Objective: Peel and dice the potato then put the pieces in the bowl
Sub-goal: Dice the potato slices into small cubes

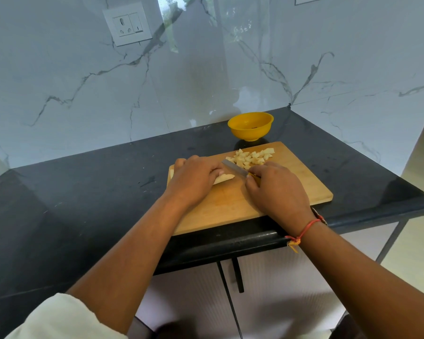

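free: bare black stone tabletop to my left | blocked: yellow plastic bowl and marble wall behind wooden cutting board

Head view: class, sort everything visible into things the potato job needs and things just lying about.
In use: potato, diced pieces, knife, cutting board, yellow bowl, left hand, right hand.
Just there: wall socket, wrist thread, cupboard doors.

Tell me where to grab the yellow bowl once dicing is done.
Probably pinch the bowl at its rim, coming down from above on the right side. It stands upright with the mouth open, its wall flares out from a narrow foot, and the board with the dice lies just in front.
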A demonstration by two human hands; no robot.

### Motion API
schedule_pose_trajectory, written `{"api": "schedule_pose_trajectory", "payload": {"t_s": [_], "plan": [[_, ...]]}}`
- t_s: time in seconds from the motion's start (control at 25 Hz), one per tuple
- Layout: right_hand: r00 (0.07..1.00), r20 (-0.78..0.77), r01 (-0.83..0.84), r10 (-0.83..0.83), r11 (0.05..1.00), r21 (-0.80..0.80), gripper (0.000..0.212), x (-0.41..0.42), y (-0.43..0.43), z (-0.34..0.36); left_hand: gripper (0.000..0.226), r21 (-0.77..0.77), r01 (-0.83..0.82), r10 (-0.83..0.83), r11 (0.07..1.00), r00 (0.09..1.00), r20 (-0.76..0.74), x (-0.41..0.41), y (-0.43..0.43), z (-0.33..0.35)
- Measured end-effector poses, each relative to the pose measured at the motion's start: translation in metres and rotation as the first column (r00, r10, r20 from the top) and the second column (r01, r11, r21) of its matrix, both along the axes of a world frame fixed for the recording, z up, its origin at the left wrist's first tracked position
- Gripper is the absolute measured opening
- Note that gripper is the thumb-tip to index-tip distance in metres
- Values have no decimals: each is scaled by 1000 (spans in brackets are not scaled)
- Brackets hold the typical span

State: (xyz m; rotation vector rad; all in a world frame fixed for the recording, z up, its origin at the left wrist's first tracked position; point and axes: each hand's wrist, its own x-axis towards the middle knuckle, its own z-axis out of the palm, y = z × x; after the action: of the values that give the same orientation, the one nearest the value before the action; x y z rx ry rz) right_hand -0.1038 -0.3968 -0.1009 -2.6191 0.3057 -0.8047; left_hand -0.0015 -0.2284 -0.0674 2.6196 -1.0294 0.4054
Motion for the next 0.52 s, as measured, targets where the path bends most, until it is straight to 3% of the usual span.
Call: {"api": "schedule_pose_trajectory", "payload": {"t_s": [0.28,0.52], "plan": [[1000,-9,8,-8,999,-46,30,-5,6,7,21,-145,-220,229,965,972,50,-16,-3,-17],[996,-84,-32,25,996,-79,27,-13,15,14,21,-161,-248,259,955,964,52,-18,-7,-19]]}}
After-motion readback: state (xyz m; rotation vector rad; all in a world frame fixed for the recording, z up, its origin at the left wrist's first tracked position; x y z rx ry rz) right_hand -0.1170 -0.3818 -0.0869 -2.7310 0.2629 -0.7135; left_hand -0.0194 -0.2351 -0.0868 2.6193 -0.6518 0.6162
